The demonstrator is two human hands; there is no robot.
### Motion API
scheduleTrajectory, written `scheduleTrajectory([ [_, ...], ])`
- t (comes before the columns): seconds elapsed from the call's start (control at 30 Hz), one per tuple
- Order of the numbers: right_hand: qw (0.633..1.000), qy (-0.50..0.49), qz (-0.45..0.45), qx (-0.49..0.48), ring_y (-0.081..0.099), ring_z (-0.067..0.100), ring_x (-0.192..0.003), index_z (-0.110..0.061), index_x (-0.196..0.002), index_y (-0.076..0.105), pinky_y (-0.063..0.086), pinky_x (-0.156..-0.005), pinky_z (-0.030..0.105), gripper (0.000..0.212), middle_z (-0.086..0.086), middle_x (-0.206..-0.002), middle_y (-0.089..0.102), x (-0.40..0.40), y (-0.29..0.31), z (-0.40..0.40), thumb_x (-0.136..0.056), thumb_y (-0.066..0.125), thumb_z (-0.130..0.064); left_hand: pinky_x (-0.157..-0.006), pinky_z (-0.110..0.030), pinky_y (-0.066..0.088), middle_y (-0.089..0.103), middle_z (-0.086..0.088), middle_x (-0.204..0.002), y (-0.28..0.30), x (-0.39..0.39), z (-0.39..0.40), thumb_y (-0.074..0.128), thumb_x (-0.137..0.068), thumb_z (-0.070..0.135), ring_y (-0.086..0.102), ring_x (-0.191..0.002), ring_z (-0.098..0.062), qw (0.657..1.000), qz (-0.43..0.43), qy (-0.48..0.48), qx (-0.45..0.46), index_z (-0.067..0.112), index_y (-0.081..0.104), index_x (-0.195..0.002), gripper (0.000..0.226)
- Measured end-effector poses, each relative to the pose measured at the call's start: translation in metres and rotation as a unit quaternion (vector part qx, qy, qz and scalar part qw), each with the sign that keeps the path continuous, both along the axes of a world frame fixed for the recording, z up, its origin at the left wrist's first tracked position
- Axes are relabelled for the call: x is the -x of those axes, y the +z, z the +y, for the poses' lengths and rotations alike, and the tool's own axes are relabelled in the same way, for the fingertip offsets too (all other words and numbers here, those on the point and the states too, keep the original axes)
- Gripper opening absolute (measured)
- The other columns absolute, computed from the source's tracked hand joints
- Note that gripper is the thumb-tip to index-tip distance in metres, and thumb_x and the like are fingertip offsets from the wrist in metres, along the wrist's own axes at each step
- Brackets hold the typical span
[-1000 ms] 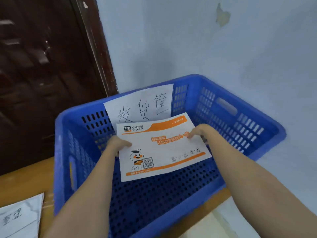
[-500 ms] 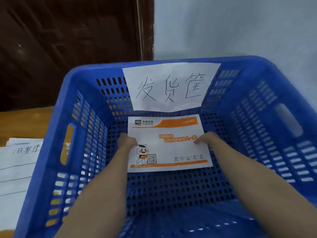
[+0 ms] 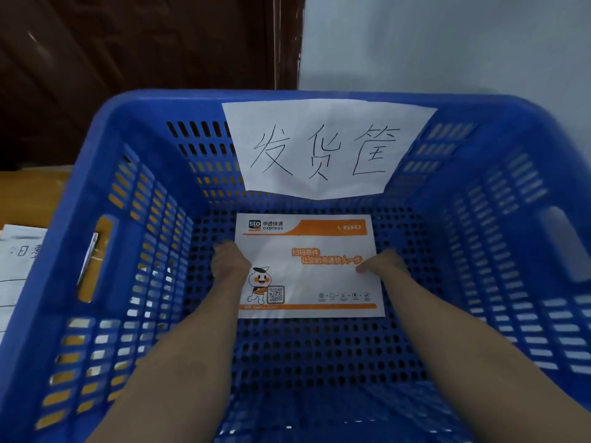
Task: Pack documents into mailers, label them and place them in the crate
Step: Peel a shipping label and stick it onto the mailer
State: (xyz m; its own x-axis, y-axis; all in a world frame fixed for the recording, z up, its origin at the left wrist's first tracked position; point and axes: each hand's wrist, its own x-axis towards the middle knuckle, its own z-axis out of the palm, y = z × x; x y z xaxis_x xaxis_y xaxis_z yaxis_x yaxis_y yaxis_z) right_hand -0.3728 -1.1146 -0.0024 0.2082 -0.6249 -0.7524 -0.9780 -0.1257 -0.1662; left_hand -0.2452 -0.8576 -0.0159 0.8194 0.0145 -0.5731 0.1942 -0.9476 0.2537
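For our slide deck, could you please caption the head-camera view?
Both hands, left hand and right hand, hold an orange-and-white mailer low inside the blue crate.

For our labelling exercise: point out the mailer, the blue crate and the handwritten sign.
mailer [image 3: 319,273], head view: blank white middle of its face.
blue crate [image 3: 153,103], head view: far left rim.
handwritten sign [image 3: 323,123], head view: white paper above the characters.
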Motion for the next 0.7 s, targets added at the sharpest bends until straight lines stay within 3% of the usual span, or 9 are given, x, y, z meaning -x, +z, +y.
scheduleTrajectory([
  [0.13,0.999,0.039,0.030,0.001,0.062,0.025,-0.100,-0.003,-0.132,0.045,0.054,-0.080,0.032,0.088,0.012,-0.123,0.058,0.001,-0.006,-0.003,-0.062,0.084,-0.037,-0.093,-0.043,0.048,0.036,-0.024,-0.140,0.002,-0.002,-0.001,0.067,-0.086,0.020,0.043,-0.126,-0.036,0.998,0.012,-0.033,-0.060,-0.007,0.035,-0.138,0.066],
  [0.23,0.994,0.084,0.049,-0.044,0.061,0.022,-0.088,0.000,-0.124,0.053,0.052,-0.083,0.029,0.054,0.011,-0.108,0.062,-0.011,0.006,-0.005,-0.082,0.072,-0.029,-0.088,-0.035,0.050,0.051,-0.020,-0.132,0.016,-0.007,0.002,0.051,-0.093,0.017,0.053,-0.117,-0.031,0.994,0.054,-0.058,-0.077,-0.005,0.051,-0.128,0.041],
  [0.33,0.981,0.144,0.094,-0.087,0.056,0.030,-0.116,0.005,-0.132,0.046,0.046,-0.101,0.040,0.055,0.016,-0.126,0.057,-0.023,0.038,-0.001,-0.092,0.060,-0.030,-0.085,-0.030,0.045,0.050,-0.013,-0.134,0.047,-0.011,0.001,0.037,-0.100,0.020,0.052,-0.119,-0.025,0.979,0.140,-0.095,-0.112,0.000,0.044,-0.136,0.041],
  [0.37,0.975,0.167,0.109,-0.100,0.055,0.029,-0.119,0.006,-0.133,0.044,0.047,-0.097,0.038,0.055,0.016,-0.130,0.055,-0.027,0.051,0.001,-0.095,0.056,-0.032,-0.090,-0.030,0.044,0.049,-0.012,-0.137,0.061,-0.012,-0.001,0.033,-0.102,0.021,0.050,-0.123,-0.025,0.973,0.164,-0.109,-0.123,0.000,0.039,-0.139,0.043],
  [0.47,0.965,0.194,0.109,-0.140,0.056,0.026,-0.117,0.007,-0.135,0.044,0.047,-0.061,0.030,0.056,0.019,-0.134,0.053,-0.038,0.091,0.012,-0.099,0.049,-0.035,-0.102,-0.031,0.039,0.044,-0.014,-0.142,0.109,-0.009,-0.006,0.030,-0.105,0.021,0.046,-0.129,-0.027,0.959,0.190,-0.153,-0.142,-0.002,0.035,-0.141,0.044],
  [0.53,0.961,0.211,0.088,-0.158,0.055,0.028,-0.120,0.009,-0.135,0.043,0.045,-0.056,0.031,0.055,0.021,-0.135,0.053,-0.047,0.111,0.020,-0.100,0.045,-0.034,-0.107,-0.034,0.037,0.044,-0.016,-0.143,0.134,-0.006,-0.004,0.034,-0.104,0.024,0.044,-0.131,-0.028,0.957,0.206,-0.160,-0.123,-0.003,0.038,-0.140,0.045],
  [0.63,0.952,0.256,0.059,-0.155,0.059,0.028,-0.115,0.009,-0.132,0.047,0.051,-0.071,0.034,0.053,0.020,-0.129,0.057,-0.064,0.131,0.036,-0.100,0.043,-0.034,-0.108,-0.036,0.038,0.055,-0.018,-0.133,0.157,-0.007,0.002,0.038,-0.103,0.032,0.055,-0.116,-0.027,0.955,0.258,-0.124,-0.077,-0.009,0.054,-0.125,0.049],
  [0.7,0.948,0.279,0.032,-0.152,0.060,0.029,-0.110,0.008,-0.129,0.050,0.050,-0.086,0.036,0.053,0.020,-0.127,0.058,-0.077,0.147,0.051,-0.099,0.045,-0.035,-0.108,-0.038,0.039,0.057,-0.021,-0.130,0.170,-0.008,0.012,0.037,-0.102,0.036,0.056,-0.116,-0.029,0.953,0.284,-0.096,-0.040,-0.011,0.058,-0.119,0.054],
])
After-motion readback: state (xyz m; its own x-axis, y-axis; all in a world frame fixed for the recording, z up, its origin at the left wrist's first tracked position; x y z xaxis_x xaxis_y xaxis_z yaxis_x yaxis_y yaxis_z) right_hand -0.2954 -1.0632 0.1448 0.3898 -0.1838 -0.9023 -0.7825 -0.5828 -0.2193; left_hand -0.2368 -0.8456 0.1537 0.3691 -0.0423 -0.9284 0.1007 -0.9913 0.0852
